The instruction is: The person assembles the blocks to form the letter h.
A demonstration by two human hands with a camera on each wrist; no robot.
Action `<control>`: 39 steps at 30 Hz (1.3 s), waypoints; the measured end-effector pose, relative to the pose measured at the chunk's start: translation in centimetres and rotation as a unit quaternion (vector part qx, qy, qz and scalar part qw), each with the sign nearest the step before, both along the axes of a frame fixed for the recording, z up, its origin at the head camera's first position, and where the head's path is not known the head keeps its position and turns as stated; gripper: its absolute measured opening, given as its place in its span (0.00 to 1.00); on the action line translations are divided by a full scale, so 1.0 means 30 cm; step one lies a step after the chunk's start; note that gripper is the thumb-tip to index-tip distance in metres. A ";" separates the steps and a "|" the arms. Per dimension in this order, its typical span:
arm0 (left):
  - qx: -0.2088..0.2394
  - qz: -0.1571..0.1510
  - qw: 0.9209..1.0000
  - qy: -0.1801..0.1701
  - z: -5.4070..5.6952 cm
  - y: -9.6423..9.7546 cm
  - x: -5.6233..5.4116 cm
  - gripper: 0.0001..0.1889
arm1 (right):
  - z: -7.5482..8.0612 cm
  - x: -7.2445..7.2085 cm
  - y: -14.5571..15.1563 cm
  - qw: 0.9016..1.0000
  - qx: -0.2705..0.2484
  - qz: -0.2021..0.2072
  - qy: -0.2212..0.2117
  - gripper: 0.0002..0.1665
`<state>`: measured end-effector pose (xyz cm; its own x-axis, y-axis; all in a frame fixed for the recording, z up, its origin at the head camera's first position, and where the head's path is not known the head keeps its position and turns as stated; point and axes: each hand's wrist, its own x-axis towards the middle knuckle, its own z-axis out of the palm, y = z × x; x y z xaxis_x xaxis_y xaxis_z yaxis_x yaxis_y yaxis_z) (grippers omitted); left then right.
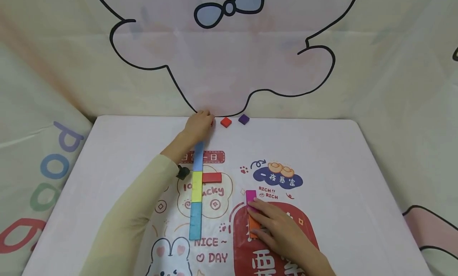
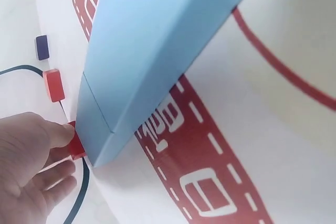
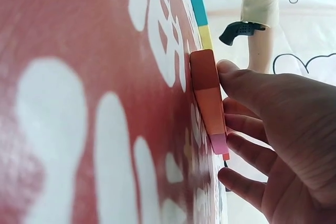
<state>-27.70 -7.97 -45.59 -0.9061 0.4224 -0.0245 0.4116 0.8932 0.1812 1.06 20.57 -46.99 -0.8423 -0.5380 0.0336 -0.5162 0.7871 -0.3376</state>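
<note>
At the table's far edge, my left hand (image 1: 200, 125) pinches a small red block (image 2: 76, 140), its thumb on the near side, close by the end of a light blue strip (image 2: 142, 40). That strip heads a straight column with a yellow block (image 1: 196, 186) and a teal block (image 1: 195, 220). A red block (image 1: 212, 177) sticks out sideways from the yellow one. My right hand (image 1: 280, 228) rests with loosely extended fingers on an orange block (image 1: 253, 225) and a magenta block (image 1: 251, 195), which lie end to end; the thumb touches the orange block's near part.
An orange-red block (image 1: 226, 122) and a dark purple block (image 1: 244, 119) lie along the far edge, right of my left hand. The white tabletop (image 1: 332, 160) bears printed drawings and lettering. A patterned cloth (image 1: 229, 69) hangs behind it.
</note>
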 end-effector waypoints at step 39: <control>0.112 -0.006 0.992 -0.061 0.095 -0.020 0.146 0.20 | 0.001 0.000 -0.003 1.000 -0.006 -0.002 -0.004 0.38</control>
